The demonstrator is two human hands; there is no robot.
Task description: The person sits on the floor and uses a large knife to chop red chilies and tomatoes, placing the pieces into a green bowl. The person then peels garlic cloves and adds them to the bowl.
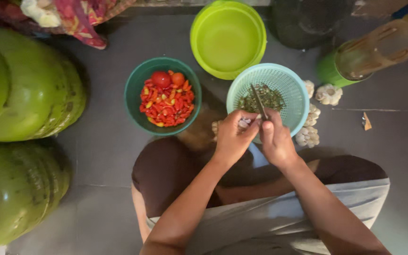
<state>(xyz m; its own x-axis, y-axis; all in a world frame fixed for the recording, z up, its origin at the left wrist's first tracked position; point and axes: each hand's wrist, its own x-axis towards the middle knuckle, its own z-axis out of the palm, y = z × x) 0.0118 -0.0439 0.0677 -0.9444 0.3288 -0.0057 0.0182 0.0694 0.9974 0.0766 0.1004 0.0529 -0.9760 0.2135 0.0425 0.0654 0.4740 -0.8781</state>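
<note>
Steel glints where our right hand (276, 139) is clenched on a small knife (259, 102), blade over the teal basket (294, 90) of green trimmings. Our left hand (232, 137) pinches a garlic clove (244, 123) just beside the blade. More garlic bulbs (308, 136) lie on the floor (105, 141) beside the basket, with a dark green bowl of red chillies (166, 101) near our left hand.

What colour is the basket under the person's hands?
Light teal, a perforated plastic basket, seen best in the head view.
</note>
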